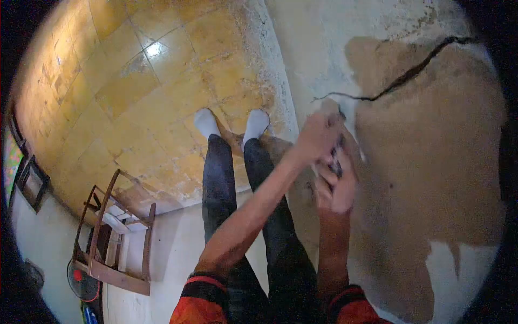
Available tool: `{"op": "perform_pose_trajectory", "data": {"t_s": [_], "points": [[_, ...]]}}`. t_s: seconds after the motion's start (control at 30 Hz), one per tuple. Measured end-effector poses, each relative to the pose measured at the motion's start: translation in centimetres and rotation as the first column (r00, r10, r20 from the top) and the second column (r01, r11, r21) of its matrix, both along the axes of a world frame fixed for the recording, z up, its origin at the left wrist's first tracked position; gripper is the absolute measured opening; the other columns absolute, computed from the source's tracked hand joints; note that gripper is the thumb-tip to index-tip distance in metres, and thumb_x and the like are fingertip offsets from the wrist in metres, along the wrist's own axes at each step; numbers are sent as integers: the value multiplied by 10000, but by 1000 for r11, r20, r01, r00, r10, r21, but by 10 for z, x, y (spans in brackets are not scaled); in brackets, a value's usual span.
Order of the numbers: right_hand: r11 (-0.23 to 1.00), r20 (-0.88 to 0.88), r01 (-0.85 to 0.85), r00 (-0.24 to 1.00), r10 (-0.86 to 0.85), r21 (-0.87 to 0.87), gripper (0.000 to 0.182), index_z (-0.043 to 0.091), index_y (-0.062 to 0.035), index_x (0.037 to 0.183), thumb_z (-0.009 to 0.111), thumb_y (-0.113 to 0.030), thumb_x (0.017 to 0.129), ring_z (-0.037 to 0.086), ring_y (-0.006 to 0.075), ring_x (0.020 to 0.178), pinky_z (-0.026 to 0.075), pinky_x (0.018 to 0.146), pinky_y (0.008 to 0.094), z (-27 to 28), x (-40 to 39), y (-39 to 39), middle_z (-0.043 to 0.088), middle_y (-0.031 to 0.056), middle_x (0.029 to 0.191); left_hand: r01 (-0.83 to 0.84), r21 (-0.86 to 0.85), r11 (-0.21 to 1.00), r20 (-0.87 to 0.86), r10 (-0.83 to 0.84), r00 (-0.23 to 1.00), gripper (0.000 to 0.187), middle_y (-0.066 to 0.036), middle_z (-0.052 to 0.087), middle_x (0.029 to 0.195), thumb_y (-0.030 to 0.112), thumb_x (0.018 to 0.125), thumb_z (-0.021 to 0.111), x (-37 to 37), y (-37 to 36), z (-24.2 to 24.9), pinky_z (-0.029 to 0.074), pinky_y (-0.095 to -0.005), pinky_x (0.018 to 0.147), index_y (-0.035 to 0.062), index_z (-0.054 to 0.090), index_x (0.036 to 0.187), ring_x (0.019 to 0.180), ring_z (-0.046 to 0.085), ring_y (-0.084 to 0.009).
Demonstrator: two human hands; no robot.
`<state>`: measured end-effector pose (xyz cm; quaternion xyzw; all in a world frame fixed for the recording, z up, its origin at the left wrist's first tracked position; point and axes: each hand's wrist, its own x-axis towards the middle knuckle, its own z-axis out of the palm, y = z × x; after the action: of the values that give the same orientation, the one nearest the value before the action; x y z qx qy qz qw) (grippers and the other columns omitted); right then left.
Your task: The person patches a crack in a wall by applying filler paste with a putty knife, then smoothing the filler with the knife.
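My left hand is closed in front of the wall, just below the thin end of a dark crack. Directly beneath it, my right hand has its fingers curled around a small dark-and-light object. The two hands touch or nearly touch at this object. Fingers and motion blur hide most of it, so its kind cannot be made out. A pale patch of wall surrounds the crack's thin end. Whatever my left hand grips is hidden too.
The wall on the right has large brown areas where its pale coat is gone. Yellow tiles cover the floor. A wooden chair stands at the lower left, near a racket. My feet in white socks are close to the wall.
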<state>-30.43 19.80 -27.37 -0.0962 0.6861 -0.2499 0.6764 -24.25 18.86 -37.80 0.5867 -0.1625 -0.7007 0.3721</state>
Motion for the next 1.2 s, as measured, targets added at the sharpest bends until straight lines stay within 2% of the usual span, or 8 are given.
{"op": "perform_pose_trajectory", "data": {"t_s": [0.13,0.27,0.47,0.57,0.77,0.87,1.0,1.2], "points": [[1000,18,-5,1000,5,7,324,472,-128,1260,467,-247,959,377,20,445,248,286,158,-13,-5,7,467,-27,751,-19,-36,999,-57,17,998,300,-103,615,705,247,891,539,-4,9,-17,465,-318,460,-43,603,933,508,563,-163],[991,176,109,980,-95,-74,341,459,-110,1278,465,-239,963,363,22,423,248,267,159,-5,-9,7,468,-17,754,29,-118,993,144,-12,989,344,-136,621,770,262,895,543,-13,9,-10,488,-348,572,-50,610,1022,639,586,-185],[985,140,174,975,-171,-6,342,468,-61,1270,451,-232,974,400,31,466,335,287,160,-19,-13,10,511,27,822,64,-14,998,37,-63,997,332,-139,629,818,259,904,542,-12,8,-22,483,-373,697,-40,618,1027,760,590,-191],[995,212,85,975,-72,-51,345,469,-61,1271,459,-233,972,406,33,466,342,289,159,-15,-25,10,514,33,824,-88,-169,982,29,94,995,321,-123,619,768,261,899,548,-16,12,-17,485,-360,644,-44,619,968,701,584,-172],[995,218,73,974,-57,-70,313,497,-86,1209,515,-261,950,394,25,465,262,294,153,-18,-23,12,481,-4,752,-55,-163,985,49,64,997,353,-111,615,711,279,891,543,-16,10,-18,485,-365,608,-69,599,879,670,584,-164],[993,-89,65,994,-56,101,293,495,-82,1198,502,-250,958,385,25,454,252,292,157,-42,-24,10,487,-9,752,60,120,991,-169,-39,985,356,-119,613,713,282,895,534,-1,6,-20,478,-350,574,-68,597,882,635,572,-160],[999,80,41,996,-39,-24,213,520,-102,1113,503,-251,961,380,25,459,258,295,167,-36,-22,13,492,-25,750,-76,-184,980,95,95,991,313,-145,594,714,256,878,545,-9,8,-28,459,-347,550,-55,581,896,602,559,-184],[995,139,87,986,-92,37,177,514,-101,1061,487,-247,964,383,20,461,276,300,175,-80,-29,15,506,-16,753,-38,-74,997,-31,35,999,281,-194,558,732,227,839,589,-12,13,-68,454,-372,644,-33,565,943,687,562,-202]]}}
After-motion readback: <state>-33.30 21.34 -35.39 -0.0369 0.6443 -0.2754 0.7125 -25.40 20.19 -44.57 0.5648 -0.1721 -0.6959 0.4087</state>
